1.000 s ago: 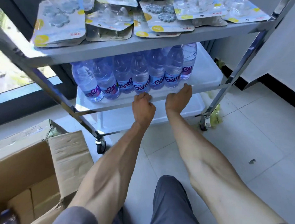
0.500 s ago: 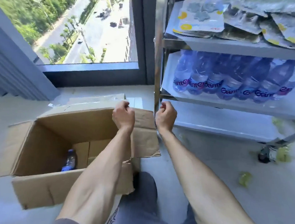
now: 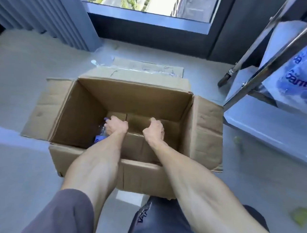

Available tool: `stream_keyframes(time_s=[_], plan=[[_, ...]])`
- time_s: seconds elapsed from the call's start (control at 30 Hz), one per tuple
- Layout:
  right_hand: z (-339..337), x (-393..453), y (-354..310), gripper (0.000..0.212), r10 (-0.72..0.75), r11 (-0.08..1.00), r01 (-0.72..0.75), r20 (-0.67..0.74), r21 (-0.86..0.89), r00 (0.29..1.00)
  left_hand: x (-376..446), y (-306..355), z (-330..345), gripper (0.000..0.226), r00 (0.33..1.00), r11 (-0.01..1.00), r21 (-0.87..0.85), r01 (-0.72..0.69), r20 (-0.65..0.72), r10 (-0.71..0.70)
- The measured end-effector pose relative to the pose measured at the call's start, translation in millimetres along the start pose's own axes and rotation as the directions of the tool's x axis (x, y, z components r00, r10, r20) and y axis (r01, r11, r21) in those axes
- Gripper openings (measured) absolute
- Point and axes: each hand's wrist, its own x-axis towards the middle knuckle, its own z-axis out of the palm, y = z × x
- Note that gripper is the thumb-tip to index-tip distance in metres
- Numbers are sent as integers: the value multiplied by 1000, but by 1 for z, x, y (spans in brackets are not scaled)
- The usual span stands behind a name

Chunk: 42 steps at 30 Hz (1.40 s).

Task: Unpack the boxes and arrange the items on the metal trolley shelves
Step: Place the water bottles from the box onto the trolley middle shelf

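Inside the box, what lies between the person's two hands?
In the head view, only bare cardboard box floor lies between the left hand, at the water bottle, and the right hand.
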Motion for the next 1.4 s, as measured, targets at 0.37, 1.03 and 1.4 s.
stream_keyframes(time_s=[0.37,1.03,1.4], plan=[[51,32,57,45,162,975,-131,168,-180,972,80,-57,61,72,957,958,181,224,147,-252],[18,50,66,49,258,965,-261,101,14,961,17,-12,99,79,794,708,-359,608,311,-523],[-58,16,34,59,-31,974,5,113,226,993,-74,60,65,56,904,326,-854,406,321,-283]])
